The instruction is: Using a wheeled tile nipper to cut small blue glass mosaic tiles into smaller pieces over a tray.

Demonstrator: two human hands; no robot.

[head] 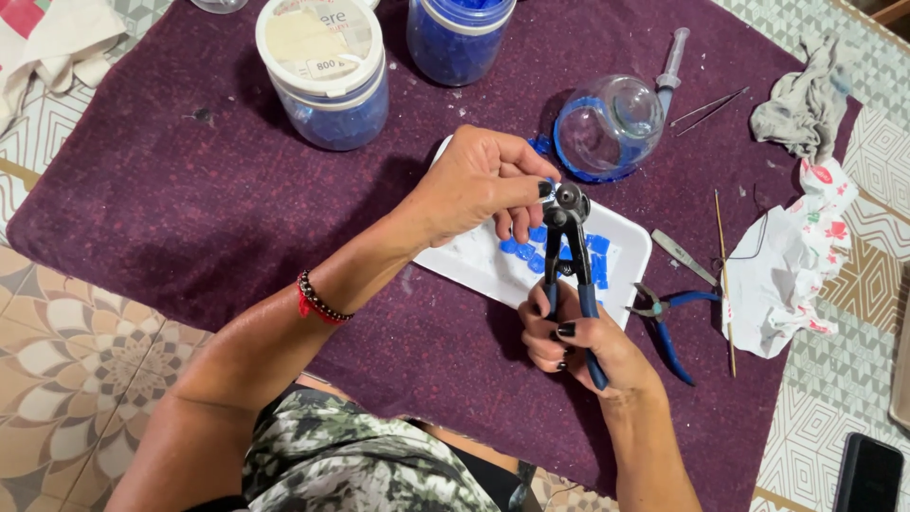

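We see the right hand [583,341] closed around the blue handles of a pair of wheeled nippers [569,248], head up, its grip tight on the tool. The left hand [479,180] pinches something tiny at the nipper head, grip narrow, thumb and forefinger together; the piece itself is too small to tell, likely a blue glass bit. Both hands hover just above a white tray [455,261] on the purple cloth [190,218] covering the bench. We judge the cutting partly done: a cluster of blue tile pieces [531,251] already lies in the tray, the rest of the tray bare. The small glass bowl [611,123] beyond the tray, lying tilted, shows a blue band along its lower rim, upper part clear, so much looks left. Containers: a round white-lidded tub [322,71] with a pale label on the lid, blue contents, far left; a second blue-filled jar [460,33] beside it. Near the bowl a syringe [671,62] and tweezers [706,106]. Right of the tray, blue-handled pliers [668,322], a thin wooden stick [724,284], crumpled printed paper [787,270], a grey rag [806,100]. Dark phone [867,472] at bottom right.
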